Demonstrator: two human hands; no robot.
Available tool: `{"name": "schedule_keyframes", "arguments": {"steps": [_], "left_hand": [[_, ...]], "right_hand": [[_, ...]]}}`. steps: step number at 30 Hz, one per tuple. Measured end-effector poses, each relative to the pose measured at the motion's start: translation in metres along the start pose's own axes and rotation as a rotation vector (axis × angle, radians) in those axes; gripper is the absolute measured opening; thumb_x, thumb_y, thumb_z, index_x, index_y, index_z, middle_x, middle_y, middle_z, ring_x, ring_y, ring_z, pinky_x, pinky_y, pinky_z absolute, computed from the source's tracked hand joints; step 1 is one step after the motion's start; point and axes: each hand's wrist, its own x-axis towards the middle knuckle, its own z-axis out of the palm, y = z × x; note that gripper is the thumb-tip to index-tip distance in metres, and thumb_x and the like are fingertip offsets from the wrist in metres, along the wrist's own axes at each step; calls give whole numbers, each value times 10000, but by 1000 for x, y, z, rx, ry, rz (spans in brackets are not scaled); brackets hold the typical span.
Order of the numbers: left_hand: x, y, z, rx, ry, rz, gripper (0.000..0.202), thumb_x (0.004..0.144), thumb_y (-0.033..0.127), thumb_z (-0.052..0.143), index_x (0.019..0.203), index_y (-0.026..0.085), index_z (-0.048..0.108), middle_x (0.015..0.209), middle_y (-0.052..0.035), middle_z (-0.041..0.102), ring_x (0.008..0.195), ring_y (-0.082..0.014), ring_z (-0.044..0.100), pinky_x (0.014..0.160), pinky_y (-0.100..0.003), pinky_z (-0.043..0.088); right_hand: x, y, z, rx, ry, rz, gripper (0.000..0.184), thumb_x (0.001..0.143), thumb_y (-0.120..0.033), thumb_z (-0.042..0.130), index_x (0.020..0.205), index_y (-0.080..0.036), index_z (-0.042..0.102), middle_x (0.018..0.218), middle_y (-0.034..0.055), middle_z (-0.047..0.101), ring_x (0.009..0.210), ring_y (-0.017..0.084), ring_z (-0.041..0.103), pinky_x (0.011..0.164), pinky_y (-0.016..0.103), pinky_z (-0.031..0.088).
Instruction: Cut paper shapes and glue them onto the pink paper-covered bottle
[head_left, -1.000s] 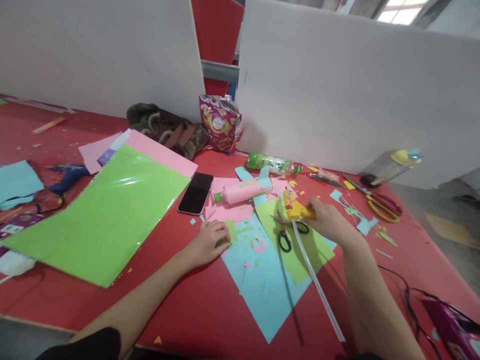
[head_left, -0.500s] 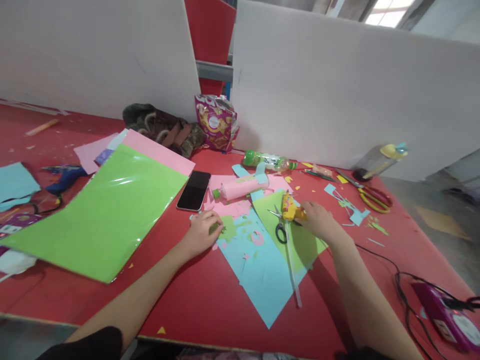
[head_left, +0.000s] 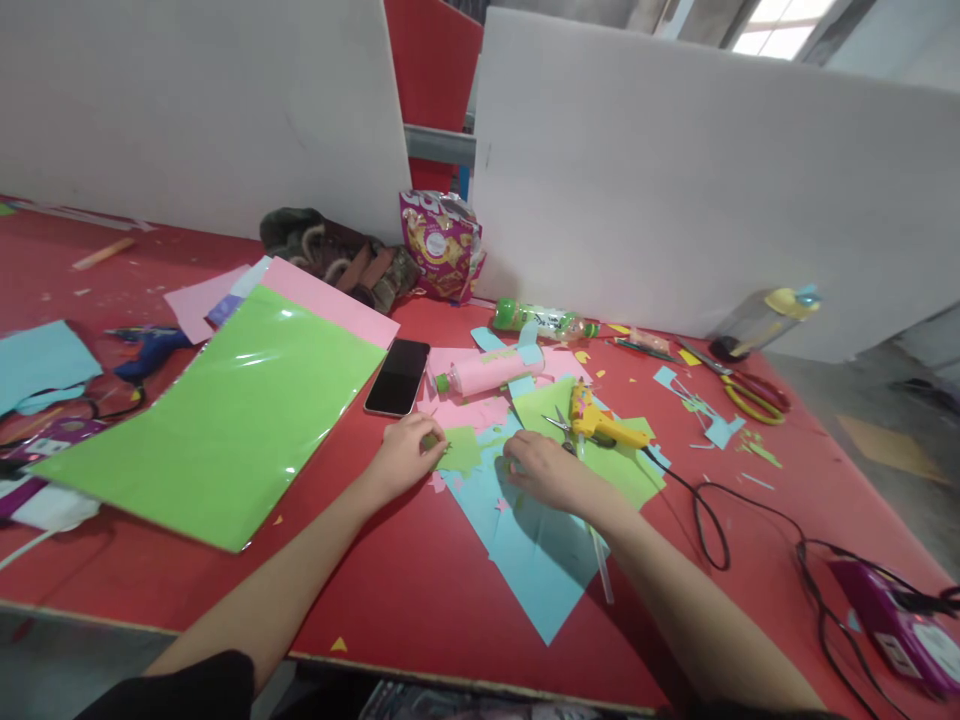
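My left hand (head_left: 407, 458) rests at the left edge of the paper pile, fingers bent in a pinch beside a green paper scrap (head_left: 461, 452); what they hold is too small to make out. Over the light blue sheet (head_left: 544, 590) is my right hand (head_left: 551, 472), its fingers curled down near small green bits, their tips partly hidden. Beyond it a yellow glue gun (head_left: 611, 428) lies on a green sheet (head_left: 634, 480), a clear glue stick (head_left: 602, 570) trailing from it. Scissors (head_left: 559, 424) are partly covered by my right hand. A pink-wrapped bottle (head_left: 491, 372) lies behind.
A phone (head_left: 397, 377) and a large green sheet pack (head_left: 225, 420) lie left. Behind are a snack bag (head_left: 442, 245) and a green-labelled bottle (head_left: 544, 320). Red-and-yellow-handled scissors (head_left: 754, 395), a black cord (head_left: 720, 520) and a purple power strip (head_left: 892, 625) are on the right.
My right hand has let go of the glue gun and moved left over the blue sheet. The glue gun now lies with its handle to the right. My left hand stays put.
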Motion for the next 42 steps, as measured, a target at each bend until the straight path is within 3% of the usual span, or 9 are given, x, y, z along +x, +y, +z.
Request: {"name": "schedule_keyframes", "arguments": {"steps": [12, 16, 22, 29, 34, 39, 42], "left_hand": [[-2, 3, -10, -94, -96, -105, 133, 688, 228, 458, 679, 138, 556, 713, -52, 631, 688, -162, 564, 643, -251, 412], [-4, 5, -14, -135, -239, -68, 123, 669, 230, 478, 670, 132, 552, 653, -40, 619, 616, -144, 561, 575, -226, 413], [-10, 13, -17, -156, -542, 90, 109, 625, 170, 493, 660, 146, 594, 601, 3, 612, 571, -111, 551, 513, -177, 383], [-15, 10, -10, -77, -659, 226, 144, 593, 129, 497, 648, 158, 627, 579, 2, 581, 525, -107, 499, 485, -193, 342], [-13, 9, -13, -21, -561, 244, 82, 623, 189, 538, 666, 175, 606, 649, -5, 569, 584, -126, 506, 526, -205, 371], [-6, 3, -16, 111, -251, 130, 168, 750, 214, 422, 794, 127, 559, 817, -92, 562, 790, -208, 507, 708, -312, 394], [-2, -2, -11, 172, -142, 111, 210, 767, 223, 430, 911, 101, 521, 970, -136, 521, 945, -242, 449, 843, -360, 339]], "right_hand": [[37, -8, 9, 59, 78, -99, 271, 717, -180, 561, 974, -111, 514, 964, 113, 523, 918, 220, 459, 757, 329, 359], [38, -21, 13, 100, 10, -207, 226, 700, -225, 606, 913, -164, 561, 879, 57, 543, 829, 175, 489, 699, 277, 368], [36, -32, 22, 105, -14, -232, 81, 745, -192, 541, 790, -132, 571, 811, 76, 532, 777, 180, 484, 626, 266, 346], [33, -31, 27, 113, 4, -183, 84, 761, -174, 507, 818, -138, 557, 834, 79, 527, 808, 187, 479, 645, 274, 341], [32, -33, 30, 116, 2, -116, 96, 761, -138, 481, 795, -137, 571, 814, 77, 532, 777, 181, 490, 636, 270, 344], [29, -39, 31, 120, 0, -60, 116, 737, -91, 478, 757, -141, 581, 795, 69, 525, 749, 173, 490, 608, 259, 337], [26, -42, 32, 124, 17, -20, 120, 742, -96, 471, 797, -133, 571, 821, 78, 523, 775, 184, 489, 619, 266, 340]]}}
